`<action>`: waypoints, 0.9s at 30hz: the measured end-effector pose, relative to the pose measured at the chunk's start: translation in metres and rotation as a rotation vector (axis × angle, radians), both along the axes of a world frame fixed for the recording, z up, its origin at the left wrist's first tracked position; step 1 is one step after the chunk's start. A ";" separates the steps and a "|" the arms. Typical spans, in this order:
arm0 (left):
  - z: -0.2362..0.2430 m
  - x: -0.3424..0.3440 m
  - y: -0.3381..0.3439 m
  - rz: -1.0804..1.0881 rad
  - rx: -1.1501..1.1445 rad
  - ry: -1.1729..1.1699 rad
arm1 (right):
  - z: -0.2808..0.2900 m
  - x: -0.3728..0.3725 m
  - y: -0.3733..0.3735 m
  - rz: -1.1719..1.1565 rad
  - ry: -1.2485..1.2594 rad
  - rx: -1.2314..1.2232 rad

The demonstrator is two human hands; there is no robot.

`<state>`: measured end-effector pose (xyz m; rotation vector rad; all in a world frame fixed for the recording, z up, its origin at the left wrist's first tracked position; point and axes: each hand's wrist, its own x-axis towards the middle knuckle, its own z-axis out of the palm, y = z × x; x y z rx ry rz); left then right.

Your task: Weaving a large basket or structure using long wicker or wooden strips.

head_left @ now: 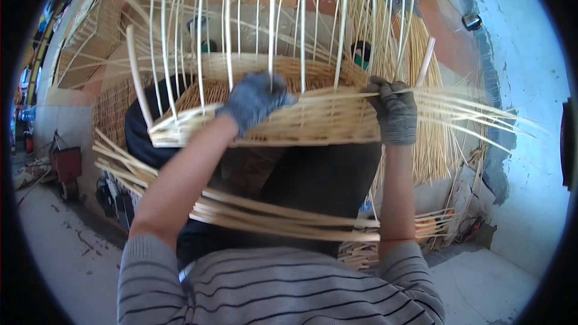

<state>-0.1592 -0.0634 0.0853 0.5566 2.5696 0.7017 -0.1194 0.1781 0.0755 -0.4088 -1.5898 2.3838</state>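
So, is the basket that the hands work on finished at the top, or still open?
Still open. The wicker basket has only a low woven wall; bare upright stakes rise free above it, where the left hand and right hand are.

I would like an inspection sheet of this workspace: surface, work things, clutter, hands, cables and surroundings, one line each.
Surface: grey concrete floor; the work rests over the person's lap.
Work things: half-woven wicker basket with upright stakes; loose weaving strands run off to the right.
Clutter: bundle of long cane strips across the lap; finished wicker panels at upper left.
Hands: left hand, gloved, on the basket rim among the stakes; right hand, gloved, closed on the weaving strands.
Cables: nothing seen.
Surroundings: red wheeled cart at left; pale blue wall at right; standing cane bundles.
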 end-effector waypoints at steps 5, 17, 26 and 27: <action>-0.042 -0.003 0.002 0.416 0.182 -0.138 | 0.025 -0.143 -0.020 0.610 0.420 0.855; -0.038 -0.016 0.000 0.318 0.118 -0.207 | 0.038 -0.100 -0.022 -0.019 0.412 0.986; -0.005 -0.009 0.032 0.516 0.311 -0.258 | -0.018 0.010 0.019 -0.040 0.454 -0.280; 0.004 -0.006 0.043 0.548 0.219 -0.192 | -0.003 0.011 0.017 0.017 0.516 -0.272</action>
